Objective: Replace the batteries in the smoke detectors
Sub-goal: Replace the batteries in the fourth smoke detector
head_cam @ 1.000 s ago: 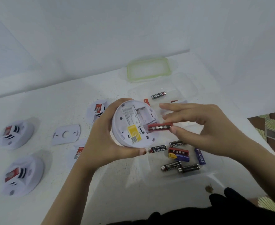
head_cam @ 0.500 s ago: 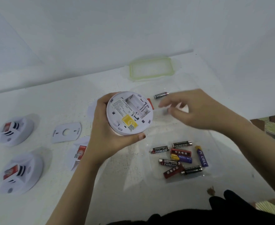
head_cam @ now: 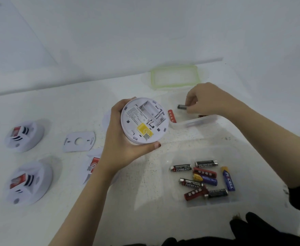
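Two hands are busy. The left hand is wrapped around a round white detector, back side up, so its battery slot faces the person. That slot looks empty. The right hand has its fingers pinched together on one end of a dark battery, which sits over the far clear tub.

To do this step well, I think the person should lift the battery straight out of the tub and carry it over to the slot. It is a good idea to look at the plus and minus marks first, so the battery goes in the right way round. Push the flat end against the spring, then press the other end down until it sits snug. The left hand should keep the detector steady and level so nothing slips.

Measured from the detector, the held battery is just to the right and a little farther back, not touching it. A red battery lies right beside the detector's right edge. More batteries sit in a pile inside a near clear tub, below and to the right of the detector; I think these are the old ones. Two more detectors rest well off to the left, and a flat white plate lies between them and the held one. A green lid lies behind and to the right.
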Demonstrator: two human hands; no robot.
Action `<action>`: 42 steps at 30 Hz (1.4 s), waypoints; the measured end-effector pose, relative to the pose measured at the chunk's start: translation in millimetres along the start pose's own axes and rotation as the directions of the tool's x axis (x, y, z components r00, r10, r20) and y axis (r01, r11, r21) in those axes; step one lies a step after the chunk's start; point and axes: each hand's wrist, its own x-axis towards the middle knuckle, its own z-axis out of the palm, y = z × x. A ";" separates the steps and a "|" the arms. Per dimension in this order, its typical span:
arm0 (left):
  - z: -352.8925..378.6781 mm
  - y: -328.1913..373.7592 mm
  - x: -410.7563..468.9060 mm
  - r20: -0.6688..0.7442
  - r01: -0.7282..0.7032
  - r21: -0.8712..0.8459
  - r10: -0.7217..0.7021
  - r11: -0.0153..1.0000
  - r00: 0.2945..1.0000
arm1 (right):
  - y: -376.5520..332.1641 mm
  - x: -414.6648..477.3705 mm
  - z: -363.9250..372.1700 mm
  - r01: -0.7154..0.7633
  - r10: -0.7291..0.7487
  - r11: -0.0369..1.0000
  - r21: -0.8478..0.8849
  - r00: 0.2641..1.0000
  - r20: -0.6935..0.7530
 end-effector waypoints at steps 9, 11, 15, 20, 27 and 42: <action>1.1 3.4 1.2 0.046 0.011 0.007 -0.011 1.000 0.999 | -27.4 -38.1 -17.8 0.281 -0.177 0.568 0.774 0.960 -0.219; 2.8 8.3 2.1 0.057 0.005 0.008 -0.005 1.000 0.998 | -35.7 -43.6 -16.0 0.343 -0.194 0.488 0.803 0.939 -0.283; 5.8 17.9 3.7 0.101 0.006 -0.037 -0.002 0.999 0.995 | -45.3 -49.8 -5.6 0.414 -0.207 0.458 0.786 0.910 -0.359; 5.8 26.6 6.1 0.116 -0.017 -0.052 0.022 0.998 0.993 | -48.2 -53.5 6.1 0.517 -0.266 0.605 0.605 0.848 -0.459; 10.5 35.5 7.3 0.074 -0.102 -0.028 0.103 0.994 0.992 | -48.3 -62.1 10.0 0.516 -0.336 0.553 0.654 0.857 -0.391; 21.4 37.4 0.8 0.045 -0.149 -0.026 0.150 0.989 0.988 | -37.9 -78.9 28.7 0.573 -0.280 0.458 0.679 0.818 -0.502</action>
